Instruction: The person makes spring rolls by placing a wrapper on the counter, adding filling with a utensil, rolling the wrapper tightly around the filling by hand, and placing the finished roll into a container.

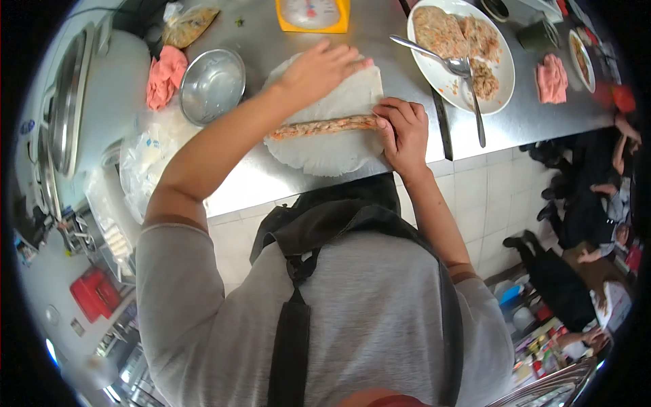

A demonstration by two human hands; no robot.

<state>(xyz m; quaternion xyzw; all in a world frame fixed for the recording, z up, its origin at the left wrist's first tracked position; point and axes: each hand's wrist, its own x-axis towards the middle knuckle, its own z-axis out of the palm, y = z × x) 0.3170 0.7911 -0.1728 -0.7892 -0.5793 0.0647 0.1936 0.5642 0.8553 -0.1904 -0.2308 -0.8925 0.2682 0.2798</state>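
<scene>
A pale, thin dough sheet (pixel 329 150) lies flat on the steel table. Across its middle runs a long strip of orange-flecked minced filling (pixel 325 127). My left hand (pixel 322 71) is over the far part of the sheet, palm down, with its fingers stretched toward the right; its forearm crosses the sheet's left side. At the right edge, by the end of the strip, my right hand (pixel 405 132) has its fingers curled and its thumb close to them, around the dough's border. How firmly it grips there is partly hidden.
A white oval plate (pixel 434 71) of minced filling holds a fork (pixel 461 66) and a spoon (pixel 479 119) at the right. A metal bowl (pixel 212 87), a pink cloth (pixel 165 76) and a yellow scale (pixel 312 28) stand around the dough. Other people are at the far right.
</scene>
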